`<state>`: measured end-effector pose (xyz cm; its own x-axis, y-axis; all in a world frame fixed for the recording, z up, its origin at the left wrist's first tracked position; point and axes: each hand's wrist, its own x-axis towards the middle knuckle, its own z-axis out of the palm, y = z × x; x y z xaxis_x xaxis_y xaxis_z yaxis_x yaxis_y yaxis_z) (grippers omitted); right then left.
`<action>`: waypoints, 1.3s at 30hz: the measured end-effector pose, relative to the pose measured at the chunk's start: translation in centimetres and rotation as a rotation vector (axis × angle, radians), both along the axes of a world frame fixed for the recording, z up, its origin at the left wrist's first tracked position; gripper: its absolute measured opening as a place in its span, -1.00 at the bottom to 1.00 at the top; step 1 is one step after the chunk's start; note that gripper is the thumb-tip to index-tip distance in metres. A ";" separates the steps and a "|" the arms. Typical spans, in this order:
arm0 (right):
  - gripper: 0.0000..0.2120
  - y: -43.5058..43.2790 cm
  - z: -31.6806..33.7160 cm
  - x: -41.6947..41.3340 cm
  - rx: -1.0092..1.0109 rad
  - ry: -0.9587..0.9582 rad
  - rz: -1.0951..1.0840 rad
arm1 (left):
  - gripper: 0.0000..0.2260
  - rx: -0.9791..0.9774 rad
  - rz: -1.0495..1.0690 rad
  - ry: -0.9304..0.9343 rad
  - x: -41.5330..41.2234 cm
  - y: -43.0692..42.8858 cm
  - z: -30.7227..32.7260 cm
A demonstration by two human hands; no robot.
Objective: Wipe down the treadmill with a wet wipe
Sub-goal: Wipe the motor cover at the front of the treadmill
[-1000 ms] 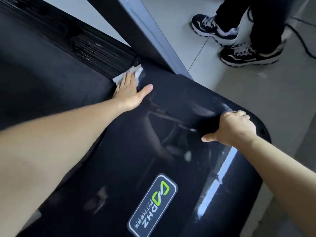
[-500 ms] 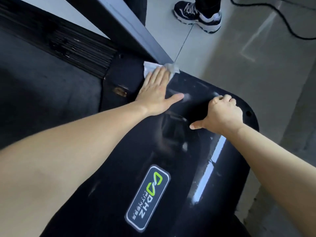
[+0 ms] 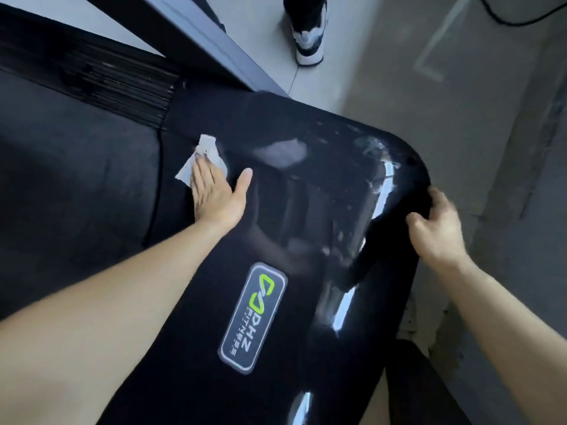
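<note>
Flat left grip, fingers straight, pressing wet wipe onto glossy treadmill cover just beside belt | right grip curled over cover's right edge | shoe on floor beyond

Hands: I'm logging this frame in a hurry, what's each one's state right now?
Left hand: open, flat fingers pressing the wet wipe onto the treadmill cover.
Right hand: closed, gripping the treadmill cover's right edge.
</note>
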<state>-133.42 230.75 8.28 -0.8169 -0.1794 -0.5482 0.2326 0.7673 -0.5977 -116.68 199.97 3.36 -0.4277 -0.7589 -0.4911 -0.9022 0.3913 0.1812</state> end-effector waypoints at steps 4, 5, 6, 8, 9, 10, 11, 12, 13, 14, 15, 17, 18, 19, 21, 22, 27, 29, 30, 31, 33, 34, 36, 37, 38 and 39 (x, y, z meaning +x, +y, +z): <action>-0.43 3.0 -1.3 3.4 -0.226 -0.261 -0.523 | -0.10 0.038 -0.142 0.108 -1.7 7.0 0.8; -0.47 3.6 -1.7 4.1 -0.257 -0.301 -0.614 | -0.10 0.016 -0.287 0.119 -1.5 9.7 1.1; -0.52 4.0 -2.0 4.6 -0.281 -0.328 -0.676 | -0.10 -0.020 -0.439 0.120 -1.0 12.2 1.5; -0.63 4.6 -1.7 5.0 -0.336 -0.360 -0.756 | -0.13 -0.085 -0.754 0.111 0.3 16.8 2.3; -0.66 4.7 -1.5 4.9 -0.372 -0.377 -0.783 | -0.14 -0.097 -0.914 0.100 1.2 18.6 2.6; -0.70 4.9 -1.5 4.9 -0.410 -0.399 -0.798 | -0.14 -0.086 -1.081 0.086 2.2 19.9 2.9; -0.73 5.3 -1.5 4.8 -0.450 -0.422 -0.812 | -0.15 -0.061 -1.250 0.067 3.1 20.7 3.2; -0.75 5.8 -1.5 4.8 -0.488 -0.443 -0.821 | -0.15 -0.047 -1.398 0.044 3.8 20.9 3.5; -0.76 6.4 -1.6 4.8 -0.515 -0.456 -0.827 | -0.16 -0.057 -1.515 0.020 4.1 20.6 3.7; -0.75 6.9 -2.0 4.8 -0.527 -0.470 -0.824 | -0.18 -0.075 -1.597 0.011 3.7 19.7 3.7; -0.73 7.4 -2.1 4.8 -0.539 -0.487 -0.829 | -0.19 -0.093 -1.638 0.018 2.6 18.7 3.8; -0.72 7.8 -2.5 4.9 -0.567 -0.510 -0.847 | -0.18 -0.134 -1.568 0.032 -1.5 16.0 3.5; -0.72 8.0 -2.8 5.1 -0.579 -0.517 -0.851 | -0.17 -0.148 -1.475 0.035 -4.4 14.7 3.5; -0.72 8.0 -2.8 5.2 -0.595 -0.521 -0.860 | -0.15 -0.143 -1.353 0.031 -7.6 13.5 3.5; -0.70 8.0 -2.9 5.3 -0.615 -0.528 -0.873 | -0.14 -0.056 -1.039 -0.032 -13.7 11.8 3.6; -0.69 8.2 -3.1 5.2 -0.619 -0.539 -0.872 | -0.13 -0.020 -0.907 -0.067 -16.0 11.4 3.4; -0.58 9.3 -4.2 4.0 -0.607 -0.613 -0.909 | -0.06 -0.156 -1.241 -0.037 -14.5 16.3 3.1; -0.54 10.0 -4.6 3.2 -0.611 -0.660 -0.924 | -0.09 -0.135 -1.631 -0.025 -11.3 18.5 3.4; -0.54 10.3 -4.8 2.8 -0.615 -0.667 -0.954 | -0.11 -0.099 -1.791 -0.047 -10.3 19.1 3.5; -0.55 10.6 -4.9 2.6 -0.630 -0.674 -0.995 | -0.13 -0.065 -1.893 -0.069 -9.9 19.3 3.6; -0.55 10.9 -5.5 3.0 -0.641 -0.684 -1.073 | -0.18 -0.033 -2.031 -0.060 -11.1 19.0 3.7; -0.55 11.0 -6.1 3.8 -0.622 -0.688 -1.095 | -0.20 -0.045 -2.052 -0.036 -12.6 18.7 3.5; -0.54 11.2 -7.3 5.6 -0.566 -0.719 -1.102 | -0.20 -0.106 -2.015 -0.034 -17.1 18.6 2.9; -0.53 11.3 -7.8 6.2 -0.539 -0.736 -1.102 | -0.19 -0.148 -1.970 -0.059 -19.4 18.8 2.7; -0.52 11.7 -8.3 6.6 -0.514 -0.750 -1.114 | -0.19 -0.187 -1.899 -0.094 -21.5 19.6 2.5; -0.52 12.1 -8.7 6.7 -0.492 -0.764 -1.132 | -0.20 -0.177 -1.797 -0.169 -23.2 20.6 2.4</action>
<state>-126.70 242.86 -0.43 -0.1880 0.0564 -0.9805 0.9391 -0.2821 -0.1963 -139.87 220.55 5.77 -0.6548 0.4783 -0.5852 0.5927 0.8054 -0.0049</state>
